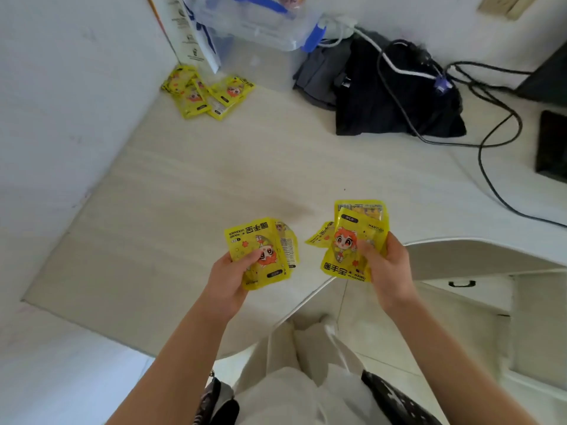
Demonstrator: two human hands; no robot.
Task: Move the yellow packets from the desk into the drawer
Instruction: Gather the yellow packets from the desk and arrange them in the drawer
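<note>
Both hands are loaded: the left hand pinches a small stack of hand-warmer packets, the right hand grips another stack, both above the tabletop. More packets lie in the far corner. Carrying step, I'd say; next, reach the drawer, apparently closed, lower right.

The packet in the right hand read "HAND WARMER" and "暖手宝"; the left hand's packet showed the same, upside down.
</note>
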